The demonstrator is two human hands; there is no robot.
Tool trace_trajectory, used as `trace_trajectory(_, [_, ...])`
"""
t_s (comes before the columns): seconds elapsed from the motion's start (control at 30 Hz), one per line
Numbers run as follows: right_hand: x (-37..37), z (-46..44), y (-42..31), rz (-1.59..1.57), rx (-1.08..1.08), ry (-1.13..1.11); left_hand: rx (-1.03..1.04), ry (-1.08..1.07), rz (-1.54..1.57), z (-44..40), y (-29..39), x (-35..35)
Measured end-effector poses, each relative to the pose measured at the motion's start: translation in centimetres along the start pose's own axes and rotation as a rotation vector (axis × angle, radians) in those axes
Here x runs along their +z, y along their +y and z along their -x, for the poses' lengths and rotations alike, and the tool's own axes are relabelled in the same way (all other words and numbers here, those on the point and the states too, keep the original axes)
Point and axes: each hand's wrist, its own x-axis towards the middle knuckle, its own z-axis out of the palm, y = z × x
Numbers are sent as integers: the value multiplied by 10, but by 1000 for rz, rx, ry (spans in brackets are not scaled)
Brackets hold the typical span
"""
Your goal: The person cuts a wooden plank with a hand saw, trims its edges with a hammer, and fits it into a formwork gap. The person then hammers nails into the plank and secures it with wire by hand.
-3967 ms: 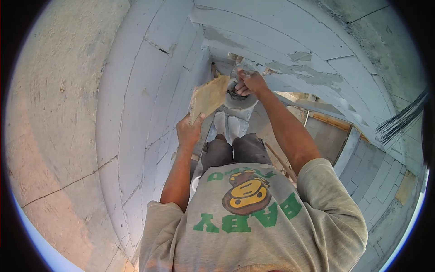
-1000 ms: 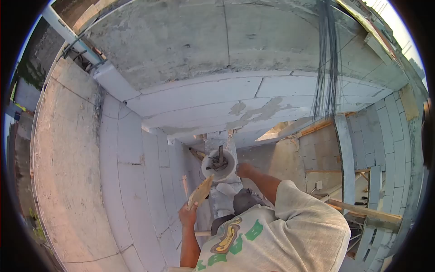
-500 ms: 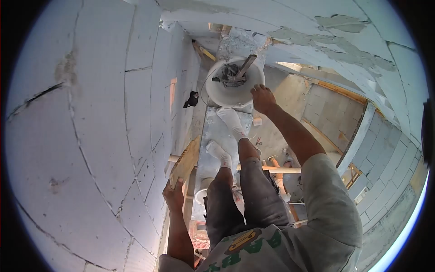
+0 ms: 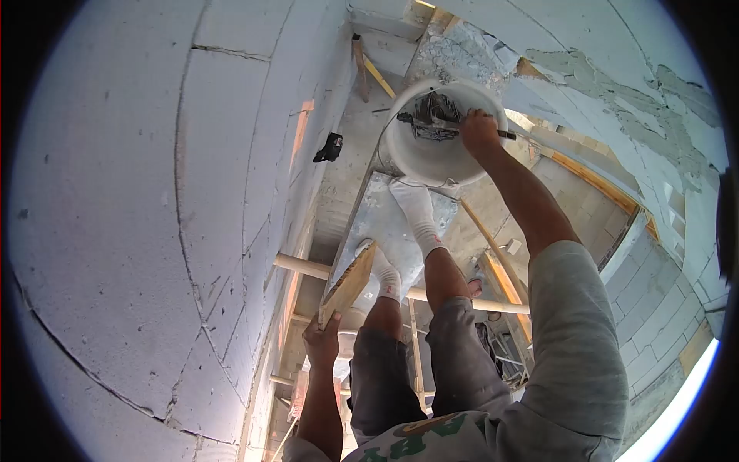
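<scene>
My left hand [image 4: 322, 339] grips the lower end of a wooden board [image 4: 350, 282], which is tilted upright beside my left leg. My right hand [image 4: 479, 132] is over the right side of a white bucket [image 4: 404, 158], closed around the handle of a trowel-like tool [image 4: 444, 123]. The tool's dark handle end sticks out past my fingers, and its other end reaches over dark, wet-looking material [image 4: 436, 108] in the bucket. My fingers hide part of the tool. A thin wire handle hangs around the bucket's side.
I stand in white socks on a narrow raised platform [image 4: 385, 208], with the floor far below. A pale block wall [image 4: 138, 231] rises close on my left. Poles [image 4: 304, 266] cross beneath the platform. A black object [image 4: 329, 148] is by the left wall.
My right hand has moved from the bucket's rim to the tool's handle, and the tool has swung flatter. My view has shifted; the bucket looks nearer. My left hand still holds the board.
</scene>
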Motion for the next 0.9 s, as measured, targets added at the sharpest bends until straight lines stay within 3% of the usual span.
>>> trace_trajectory(0.23, [-112,102,55,-497,183,-121,28,130,-72,35,48,-53])
trace_trajectory(0.43, [-209,186,78,-418,55,-288,119,210,-49,98,94,-102])
trace_trajectory(0.57, [-262,246,38,-382,-60,-196,121,278,-1,153,68,-127])
trace_trajectory(0.63, [-293,269,9,-342,-125,-261,62,298,150,183,45,-140])
trace_trajectory(0.7, [-325,282,-33,-355,-220,-292,59,449,120,206,9,-142])
trace_trajectory(0.9, [-394,311,-138,-510,-469,-639,-164,715,532,239,-70,-106])
